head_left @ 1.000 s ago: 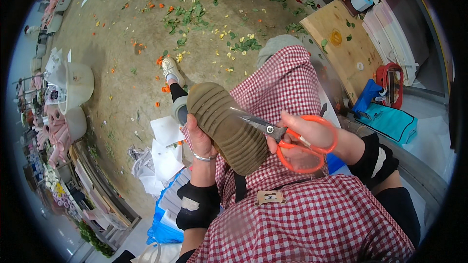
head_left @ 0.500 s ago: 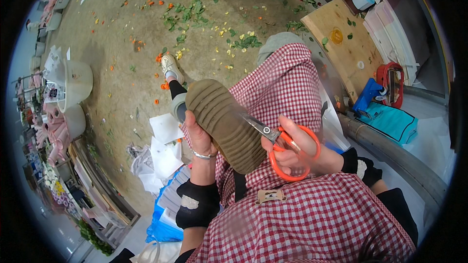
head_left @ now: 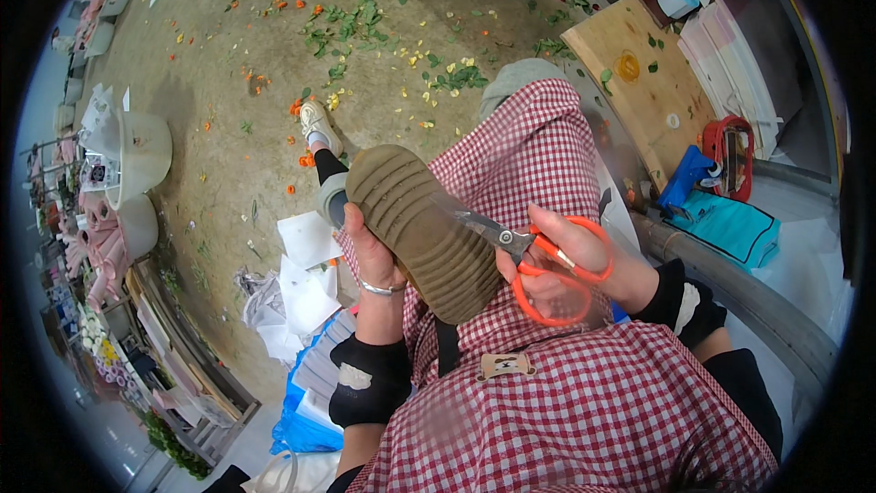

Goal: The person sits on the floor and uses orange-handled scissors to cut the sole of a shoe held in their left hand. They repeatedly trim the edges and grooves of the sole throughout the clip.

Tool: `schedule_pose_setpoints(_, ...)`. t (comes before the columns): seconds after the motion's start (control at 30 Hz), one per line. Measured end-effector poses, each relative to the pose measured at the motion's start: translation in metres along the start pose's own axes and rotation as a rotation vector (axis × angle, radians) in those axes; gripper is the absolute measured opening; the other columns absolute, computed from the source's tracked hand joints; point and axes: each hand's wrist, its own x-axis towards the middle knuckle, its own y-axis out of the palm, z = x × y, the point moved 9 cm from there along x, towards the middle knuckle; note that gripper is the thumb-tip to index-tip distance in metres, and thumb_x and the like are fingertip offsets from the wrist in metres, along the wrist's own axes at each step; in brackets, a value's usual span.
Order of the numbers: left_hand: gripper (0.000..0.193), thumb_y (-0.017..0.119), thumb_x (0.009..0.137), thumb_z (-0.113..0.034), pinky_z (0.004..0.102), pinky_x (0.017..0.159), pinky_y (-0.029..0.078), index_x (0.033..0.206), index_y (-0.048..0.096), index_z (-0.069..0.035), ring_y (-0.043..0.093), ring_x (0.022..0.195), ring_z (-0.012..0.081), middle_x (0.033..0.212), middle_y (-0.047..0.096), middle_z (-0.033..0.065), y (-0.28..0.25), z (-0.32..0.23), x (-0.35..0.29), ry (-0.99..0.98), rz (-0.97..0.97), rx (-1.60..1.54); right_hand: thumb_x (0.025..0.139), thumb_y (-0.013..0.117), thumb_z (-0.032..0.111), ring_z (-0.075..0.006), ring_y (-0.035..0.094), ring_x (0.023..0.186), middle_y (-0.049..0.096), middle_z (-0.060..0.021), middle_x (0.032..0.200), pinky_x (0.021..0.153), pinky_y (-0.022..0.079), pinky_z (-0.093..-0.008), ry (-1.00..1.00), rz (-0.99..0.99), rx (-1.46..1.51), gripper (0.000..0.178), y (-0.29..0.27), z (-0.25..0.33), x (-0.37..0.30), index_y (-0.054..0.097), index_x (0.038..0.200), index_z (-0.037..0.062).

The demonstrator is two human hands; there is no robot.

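A shoe with a brown ridged sole is turned sole-up over my lap. My left hand grips its left side, thumb along the edge and the other fingers hidden beneath. Orange-handled scissors are in my right hand, its fingers around the handles. Their blades point left, with the tips at the sole near its middle; whether they touch it I cannot tell. Beneath lies a red-and-white checked apron over my lap.
Leaves and petals litter the floor ahead. At right are a wooden board, a metal pipe, a teal bag and a blue tool. White papers and tubs stand or lie to the left.
My right hand and the scissors have shifted slightly to the right, and the blades lie a bit flatter. My left hand and the shoe have barely moved.
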Motion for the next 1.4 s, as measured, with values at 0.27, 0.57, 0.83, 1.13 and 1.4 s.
schedule_pose_setpoints(0.27, 0.075, 0.053, 0.079, -0.059, 0.0388, 0.091, 0.044, 0.128, 0.039, -0.004, 0.051, 0.108, 0.0255, 0.122, 0.05, 0.0124, -0.003, 0.0, 0.001, 0.014, -0.019, 0.001, 0.088, 0.015, 0.063, -0.009, 0.04, 0.042, 0.04, -0.0001, 0.053, 0.048, 0.051, -0.0292, 0.049, 0.064, -0.155, 0.073, -0.007, 0.011, -0.002, 0.051, 0.096, 0.0001)
schedule_pose_setpoints(0.57, 0.079, 0.055, 0.077, -0.059, 0.0376, 0.093, 0.042, 0.129, 0.037, -0.003, 0.05, 0.11, 0.025, 0.124, 0.048, 0.0127, 0.005, -0.002, 0.004, 0.011, -0.016, 0.046, 0.089, 0.016, 0.061, -0.0067, 0.036, 0.041, 0.042, 0.0005, 0.052, 0.039, 0.034, -0.0209, 0.045, -0.103, -0.28, 0.072, -0.01, 0.025, -0.006, 0.05, 0.096, -0.0024)
schedule_pose_setpoints(0.83, 0.077, 0.056, 0.078, -0.058, 0.0371, 0.092, 0.043, 0.128, 0.038, -0.002, 0.051, 0.108, 0.0248, 0.122, 0.05, 0.0128, 0.01, 0.0, 0.006, 0.003, -0.003, 0.001, 0.086, 0.016, 0.066, -0.007, 0.04, 0.04, 0.039, 0.0011, 0.052, 0.049, 0.052, -0.0276, -0.058, 0.079, 0.035, 0.076, -0.013, 0.005, 0.002, 0.049, 0.096, -0.0013)
schedule_pose_setpoints(1.13, 0.076, 0.055, 0.078, -0.058, 0.0372, 0.092, 0.043, 0.127, 0.039, -0.003, 0.052, 0.108, 0.0249, 0.121, 0.05, 0.0128, 0.007, 0.002, 0.007, 0.001, -0.015, -0.016, 0.086, 0.019, 0.066, -0.0081, 0.041, 0.04, 0.041, 0.0005, 0.054, 0.051, 0.053, -0.0299, -0.167, 0.142, 0.269, 0.075, -0.009, 0.002, -0.003, 0.049, 0.099, -0.0016)
schedule_pose_setpoints(1.4, 0.074, 0.051, 0.083, -0.053, 0.0398, 0.096, 0.041, 0.14, 0.021, -0.016, 0.047, 0.115, 0.0238, 0.132, 0.04, 0.0079, 0.021, -0.007, 0.005, 0.047, 0.098, -0.002, 0.087, 0.017, 0.065, -0.0107, 0.045, 0.053, 0.045, -0.002, 0.062, 0.06, 0.054, -0.0315, -0.042, -0.066, -0.217, 0.074, -0.001, 0.007, -0.003, 0.049, 0.102, -0.0003)
